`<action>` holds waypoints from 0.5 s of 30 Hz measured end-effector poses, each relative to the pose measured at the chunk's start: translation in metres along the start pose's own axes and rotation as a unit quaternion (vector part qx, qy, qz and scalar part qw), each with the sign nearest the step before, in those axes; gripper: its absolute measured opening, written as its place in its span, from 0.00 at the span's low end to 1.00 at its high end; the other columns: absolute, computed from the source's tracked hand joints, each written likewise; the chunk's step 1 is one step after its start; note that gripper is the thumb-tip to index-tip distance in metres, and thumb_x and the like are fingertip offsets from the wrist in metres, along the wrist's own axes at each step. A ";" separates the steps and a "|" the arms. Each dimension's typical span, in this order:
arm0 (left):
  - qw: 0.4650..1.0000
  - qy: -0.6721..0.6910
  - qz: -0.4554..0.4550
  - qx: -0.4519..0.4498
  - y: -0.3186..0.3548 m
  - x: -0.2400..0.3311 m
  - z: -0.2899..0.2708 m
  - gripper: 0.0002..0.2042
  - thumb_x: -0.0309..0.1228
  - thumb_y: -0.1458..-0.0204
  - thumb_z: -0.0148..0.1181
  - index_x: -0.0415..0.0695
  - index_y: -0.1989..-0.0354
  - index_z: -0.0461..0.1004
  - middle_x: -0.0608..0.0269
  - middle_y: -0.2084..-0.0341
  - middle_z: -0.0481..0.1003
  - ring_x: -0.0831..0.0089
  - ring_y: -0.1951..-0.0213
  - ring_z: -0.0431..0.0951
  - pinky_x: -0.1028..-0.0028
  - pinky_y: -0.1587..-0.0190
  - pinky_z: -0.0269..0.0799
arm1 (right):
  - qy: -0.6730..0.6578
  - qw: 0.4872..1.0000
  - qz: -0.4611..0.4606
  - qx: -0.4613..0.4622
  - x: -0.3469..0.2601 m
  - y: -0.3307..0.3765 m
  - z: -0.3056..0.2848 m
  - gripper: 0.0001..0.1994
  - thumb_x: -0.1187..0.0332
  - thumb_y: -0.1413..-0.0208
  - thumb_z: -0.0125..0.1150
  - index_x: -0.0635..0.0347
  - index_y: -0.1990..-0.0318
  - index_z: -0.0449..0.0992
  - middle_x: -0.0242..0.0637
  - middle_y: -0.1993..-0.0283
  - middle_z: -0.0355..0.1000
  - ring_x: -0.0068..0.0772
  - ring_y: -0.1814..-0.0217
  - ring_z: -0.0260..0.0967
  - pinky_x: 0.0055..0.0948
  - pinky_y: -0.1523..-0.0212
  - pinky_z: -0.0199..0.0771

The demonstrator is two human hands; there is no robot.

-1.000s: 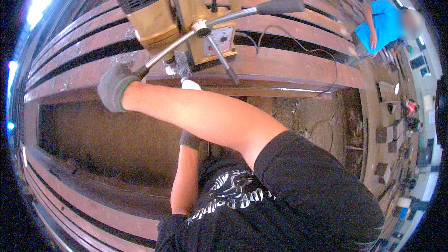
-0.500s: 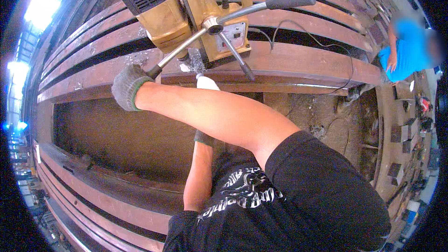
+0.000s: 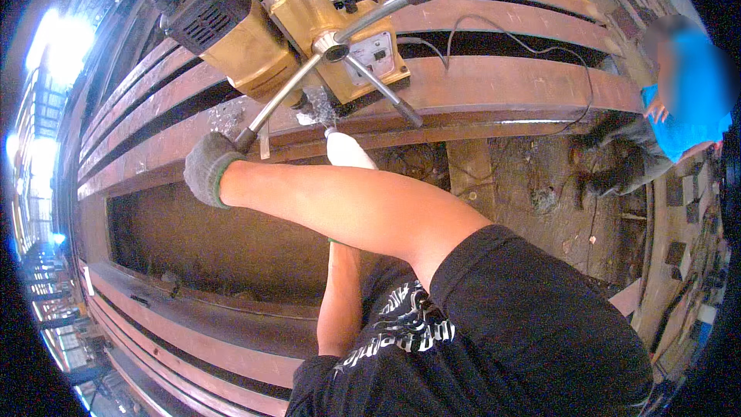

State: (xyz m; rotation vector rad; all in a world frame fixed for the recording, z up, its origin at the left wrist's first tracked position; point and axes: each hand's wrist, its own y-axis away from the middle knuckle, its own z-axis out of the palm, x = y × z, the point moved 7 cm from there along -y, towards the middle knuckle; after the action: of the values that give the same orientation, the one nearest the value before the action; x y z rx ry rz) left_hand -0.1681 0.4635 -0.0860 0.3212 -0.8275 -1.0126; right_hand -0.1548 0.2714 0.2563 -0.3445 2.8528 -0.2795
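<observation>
A yellow magnetic drill (image 3: 255, 62) with a dark motor housing stands on a brown steel beam (image 3: 502, 85). My right hand (image 3: 210, 168), in a grey knitted glove, is closed around the end of one of its feed levers (image 3: 282, 98). The right forearm crosses in front of me and hides most of my left hand; only a green cuff edge shows above the left forearm (image 3: 340, 293). Past the right forearm sticks out a white squeeze bottle (image 3: 351, 153), in line with my left arm, its nozzle near the drill bit. My left fingers are hidden, but the bottle appears held there.
Metal shavings (image 3: 225, 117) lie on the beam around the drill. A grey cable (image 3: 532, 50) runs across the beams to the right. Between the beams is a deep recess (image 3: 231, 239). Another person in a blue shirt (image 3: 695, 93) is at the right.
The view has tilted and shifted a little. More of the white bottle shows beyond my forearm. At the right, the person in blue has changed posture, with legs now visible. My right hand stays on the lever.
</observation>
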 end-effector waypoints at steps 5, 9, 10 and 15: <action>1.000 -0.012 -0.004 0.004 0.006 0.000 -0.001 0.25 0.40 0.29 0.50 0.40 0.29 0.63 0.57 0.34 0.70 0.65 0.37 0.72 0.64 0.36 0.70 | 0.010 1.000 0.000 -0.008 -0.001 -0.001 0.001 0.12 0.61 0.43 0.59 0.47 0.61 0.89 0.35 0.61 0.85 0.41 0.61 0.83 0.49 0.70 0.77; 1.000 -0.020 -0.010 0.001 0.007 -0.002 0.000 0.25 0.40 0.29 0.50 0.40 0.29 0.63 0.57 0.35 0.70 0.65 0.38 0.72 0.64 0.36 0.71 | 0.000 1.000 0.007 0.004 0.001 -0.007 0.007 0.12 0.61 0.43 0.59 0.47 0.60 0.89 0.35 0.61 0.85 0.40 0.61 0.83 0.50 0.69 0.76; 1.000 -0.020 -0.010 0.003 0.008 -0.003 -0.001 0.25 0.40 0.29 0.50 0.40 0.30 0.63 0.57 0.35 0.70 0.65 0.38 0.72 0.64 0.36 0.71 | -0.006 1.000 0.010 0.010 0.001 -0.008 0.009 0.12 0.61 0.43 0.59 0.47 0.60 0.89 0.35 0.61 0.85 0.40 0.61 0.83 0.50 0.69 0.75; 0.999 -0.030 -0.019 0.000 0.008 -0.006 -0.001 0.25 0.40 0.30 0.50 0.40 0.30 0.63 0.57 0.35 0.70 0.65 0.38 0.73 0.64 0.37 0.71 | 0.029 1.000 0.008 -0.002 -0.002 -0.008 0.015 0.13 0.60 0.43 0.59 0.46 0.59 0.89 0.33 0.60 0.85 0.40 0.60 0.83 0.50 0.69 0.74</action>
State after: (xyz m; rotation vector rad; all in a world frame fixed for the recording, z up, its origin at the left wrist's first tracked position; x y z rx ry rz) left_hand -0.1636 0.4725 -0.0843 0.3089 -0.8786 -1.0623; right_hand -0.1469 0.2614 0.2440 -0.3196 2.9127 -0.2850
